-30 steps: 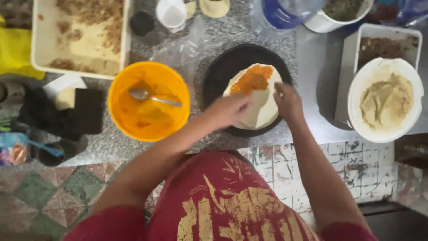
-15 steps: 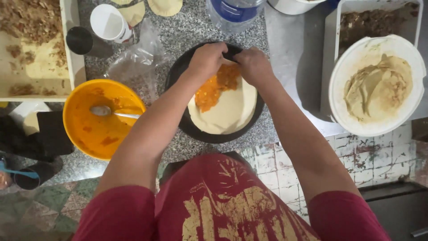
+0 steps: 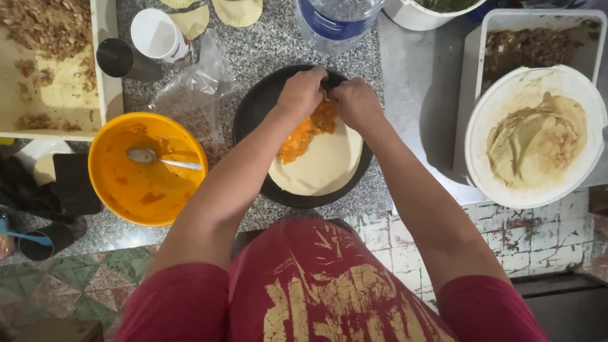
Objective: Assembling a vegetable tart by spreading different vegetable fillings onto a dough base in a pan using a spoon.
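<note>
Both hands have shifted slightly up the black plate [image 3: 253, 114]; I see left hand [image 3: 303, 94] and right hand [image 3: 356, 101] pinching the dough round's [image 3: 323, 164] far edge, lifting it over orange filling [image 3: 304, 136].

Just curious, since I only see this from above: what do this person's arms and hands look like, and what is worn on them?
Both hands, left and right, are bare: no gloves, rings or watch show. The forearms are uncovered; short red sleeves of a red shirt with a cracked yellowish print end above the elbows.
</note>
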